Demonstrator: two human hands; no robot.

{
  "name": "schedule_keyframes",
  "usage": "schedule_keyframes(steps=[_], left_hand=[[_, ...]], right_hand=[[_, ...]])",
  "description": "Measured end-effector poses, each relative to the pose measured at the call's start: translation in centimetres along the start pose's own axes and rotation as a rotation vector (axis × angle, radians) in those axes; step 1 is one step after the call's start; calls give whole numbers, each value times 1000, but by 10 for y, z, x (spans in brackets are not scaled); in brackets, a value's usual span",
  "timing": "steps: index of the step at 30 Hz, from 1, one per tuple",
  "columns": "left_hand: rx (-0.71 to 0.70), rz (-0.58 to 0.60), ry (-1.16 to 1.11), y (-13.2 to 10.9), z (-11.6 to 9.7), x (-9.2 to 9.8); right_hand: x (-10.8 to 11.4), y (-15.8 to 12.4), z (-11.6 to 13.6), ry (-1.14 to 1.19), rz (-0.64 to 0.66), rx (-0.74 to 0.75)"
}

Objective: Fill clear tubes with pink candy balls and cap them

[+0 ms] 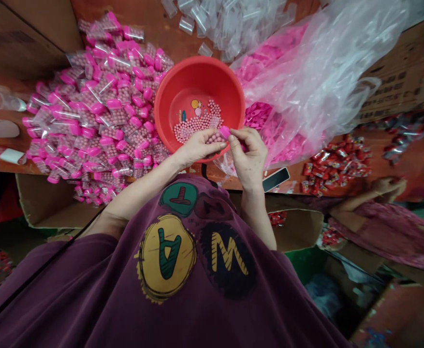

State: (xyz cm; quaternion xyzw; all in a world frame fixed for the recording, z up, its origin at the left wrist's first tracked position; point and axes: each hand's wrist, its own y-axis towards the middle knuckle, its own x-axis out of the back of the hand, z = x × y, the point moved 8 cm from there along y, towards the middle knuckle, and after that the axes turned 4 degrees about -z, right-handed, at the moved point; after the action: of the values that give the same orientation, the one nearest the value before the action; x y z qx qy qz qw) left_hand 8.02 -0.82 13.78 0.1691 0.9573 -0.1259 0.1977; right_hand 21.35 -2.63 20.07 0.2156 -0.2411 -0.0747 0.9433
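The left hand [196, 146] pinches a small clear tube [213, 138] with pink beads in it, over the near edge of the red bowl [161, 112]. The right hand's [248, 153] thumb and finger pinch the pink cap [225, 132] at the tube's end. Loose beads [212, 116] lie in the bowl. Left of the bowl sits a big heap of capped tubes [106, 116]. Behind it are clear empty tubes [229, 26]. Right of it is a plastic bag [320, 72] with pink pieces inside.
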Motion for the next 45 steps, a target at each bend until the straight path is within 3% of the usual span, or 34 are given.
schedule_keyframes(steps=[7,11,17,20,23,26,29,33,36,41,45], left_hand=[[99,58,-52,-4,13,0],[80,24,-65,-6,16,6],[3,-10,-12,-9,1,1],[-23,40,27,-12,-10,-4],[-58,110,66,-14,-19,-7],[-91,103,165,-10,-21,1],[-76,91,242,-6,-15,11],[-20,79,187,-7,-7,18],[54,32,142,-9,3,17],[51,-147,95,-5,14,20],[112,-161,38,-5,24,20]], right_hand=[[-3,3,3,-29,122,31],[-9,-1,6,-71,165,73],[-8,-5,11,-68,241,102],[-4,-4,10,26,268,72],[-6,-4,-7,201,172,-68],[-14,-11,-28,267,19,-213],[-21,-16,-26,151,10,-207],[-28,-17,1,-99,215,40],[-37,-19,-1,-274,322,51],[-55,-19,-18,-365,303,18],[-62,-23,-25,-365,265,49]])
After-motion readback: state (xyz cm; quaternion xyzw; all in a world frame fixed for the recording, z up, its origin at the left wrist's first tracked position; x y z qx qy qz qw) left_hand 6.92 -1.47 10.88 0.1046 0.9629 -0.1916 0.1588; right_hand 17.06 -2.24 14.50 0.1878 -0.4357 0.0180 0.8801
